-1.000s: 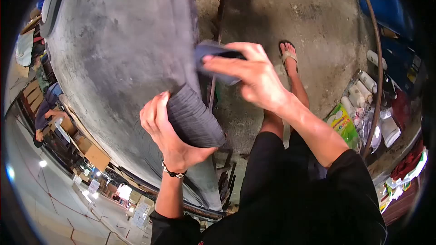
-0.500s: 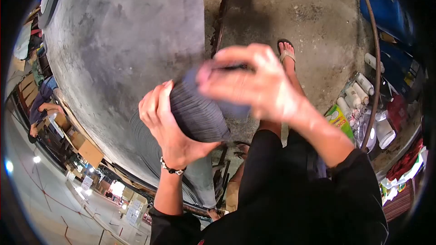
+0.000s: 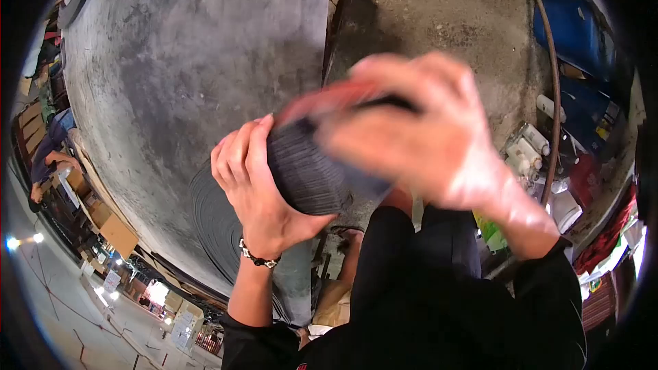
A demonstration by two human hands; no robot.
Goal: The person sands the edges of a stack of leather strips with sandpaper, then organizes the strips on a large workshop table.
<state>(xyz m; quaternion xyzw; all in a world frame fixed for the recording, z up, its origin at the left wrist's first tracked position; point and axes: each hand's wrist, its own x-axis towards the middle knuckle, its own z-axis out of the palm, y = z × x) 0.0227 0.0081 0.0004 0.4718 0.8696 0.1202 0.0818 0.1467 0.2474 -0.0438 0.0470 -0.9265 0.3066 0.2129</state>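
Dark grey, thin, ridged layers form a thick stack [image 3: 305, 168] in the left hand [image 3: 257, 188], at the edge of the smooth grey bench [image 3: 205, 62]. That hand is clamped around the stack, its fingers along the far side and its thumb along the near end; whether the stack touches the bench cannot be told. Just beside it, the right hand [image 3: 432, 130] is blurred, its fingers curled about a smeared dark blue and red item [image 3: 329, 101] that overlaps the stack's upper side; how firmly it grips cannot be told.

Left of the left hand, a flat coil of thin dark strip [image 3: 209, 209] lies on the bench. Well beyond the right hand stand a blue plastic container [image 3: 576, 31] and white bottles [image 3: 533, 147]. Green plastic packaging [image 3: 491, 234] shows below the right wrist, its print illegible.
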